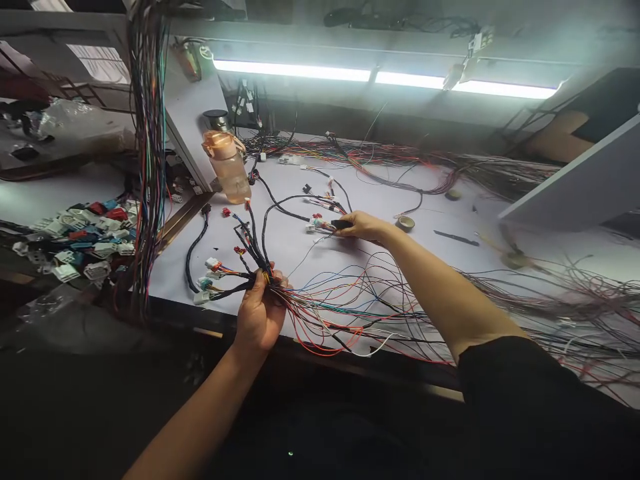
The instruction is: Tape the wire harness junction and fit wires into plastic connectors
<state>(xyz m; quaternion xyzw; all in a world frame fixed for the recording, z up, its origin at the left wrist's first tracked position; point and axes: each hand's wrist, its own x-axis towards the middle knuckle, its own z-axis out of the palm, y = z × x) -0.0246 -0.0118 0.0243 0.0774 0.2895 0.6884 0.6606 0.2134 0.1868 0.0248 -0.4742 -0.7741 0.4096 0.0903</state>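
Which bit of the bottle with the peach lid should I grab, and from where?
I'd curl my fingers around the smooth body of the bottle, below its peach lid, coming from the front. It stands up and looks round, so it should fit a grip. The white panel is on its left and a dark cable end on its right.

Single head-worn view, looking forward and down over worktable (320,263).

Wiring workshop, harness-strewn bench (320,257).
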